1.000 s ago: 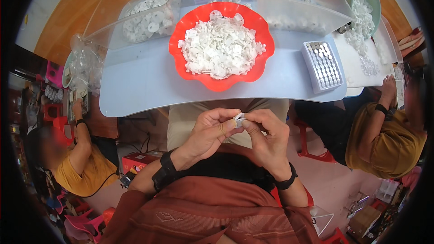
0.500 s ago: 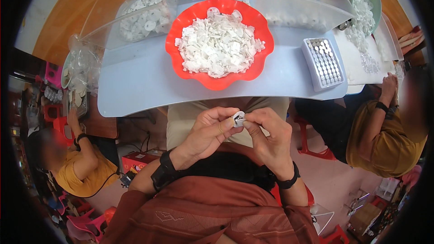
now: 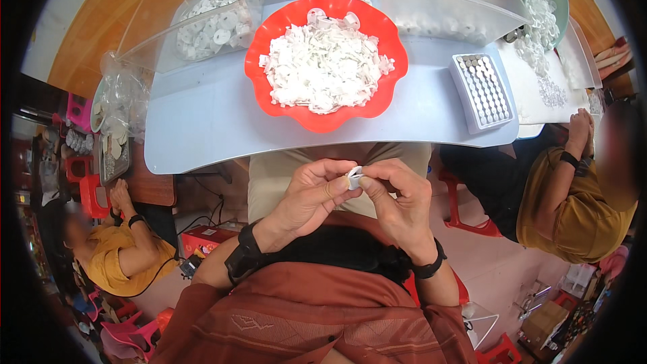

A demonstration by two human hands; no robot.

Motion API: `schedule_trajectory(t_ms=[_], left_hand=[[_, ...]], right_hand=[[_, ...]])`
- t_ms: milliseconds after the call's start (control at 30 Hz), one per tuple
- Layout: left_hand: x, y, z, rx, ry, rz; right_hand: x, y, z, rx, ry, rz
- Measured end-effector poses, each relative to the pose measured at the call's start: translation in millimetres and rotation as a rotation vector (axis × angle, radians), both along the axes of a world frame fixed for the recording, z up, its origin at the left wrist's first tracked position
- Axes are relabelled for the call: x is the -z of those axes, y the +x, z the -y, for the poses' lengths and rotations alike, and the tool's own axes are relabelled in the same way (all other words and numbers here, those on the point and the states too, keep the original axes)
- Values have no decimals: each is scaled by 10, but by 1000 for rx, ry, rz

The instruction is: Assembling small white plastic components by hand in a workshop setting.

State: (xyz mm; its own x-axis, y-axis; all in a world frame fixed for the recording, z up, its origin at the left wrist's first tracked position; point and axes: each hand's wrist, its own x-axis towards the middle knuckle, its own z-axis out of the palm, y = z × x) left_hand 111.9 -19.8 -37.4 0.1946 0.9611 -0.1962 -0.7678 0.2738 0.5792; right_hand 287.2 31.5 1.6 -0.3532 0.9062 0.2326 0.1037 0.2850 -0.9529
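My left hand [image 3: 311, 192] pinches a small white plastic part [image 3: 354, 176] with a rounded, ring-like top, just in front of the table's near edge. From the other side, the thumb and forefinger of my right hand [image 3: 399, 197] grip the same part. The fingertips cover much of it, so its exact kind does not show. Beyond my hands, a red scalloped bowl [image 3: 322, 122] on the table holds a heap of small white plastic pieces [image 3: 323, 64].
On the pale blue table [image 3: 202, 121], a white tray [image 3: 482, 91] of small metallic cylinders stands right of the bowl. Clear bins [image 3: 438, 20] of white parts line the back. A green basin [image 3: 563, 10] sits far right. Co-workers sit at left [image 3: 128, 249] and right [image 3: 573, 209].
My right fingers have shifted slightly on the white part, pressing closer against it. The left co-worker's hand has drawn back from the tray, and both their hands are now together.
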Motion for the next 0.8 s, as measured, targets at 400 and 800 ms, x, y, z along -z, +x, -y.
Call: schedule_trajectory(t_ms=[400, 800], left_hand=[[57, 22, 22, 8, 9, -24], [17, 8, 37, 40, 54, -76]], right_hand=[[41, 12, 16, 6, 19, 22], [119, 34, 1, 1, -177, -138]])
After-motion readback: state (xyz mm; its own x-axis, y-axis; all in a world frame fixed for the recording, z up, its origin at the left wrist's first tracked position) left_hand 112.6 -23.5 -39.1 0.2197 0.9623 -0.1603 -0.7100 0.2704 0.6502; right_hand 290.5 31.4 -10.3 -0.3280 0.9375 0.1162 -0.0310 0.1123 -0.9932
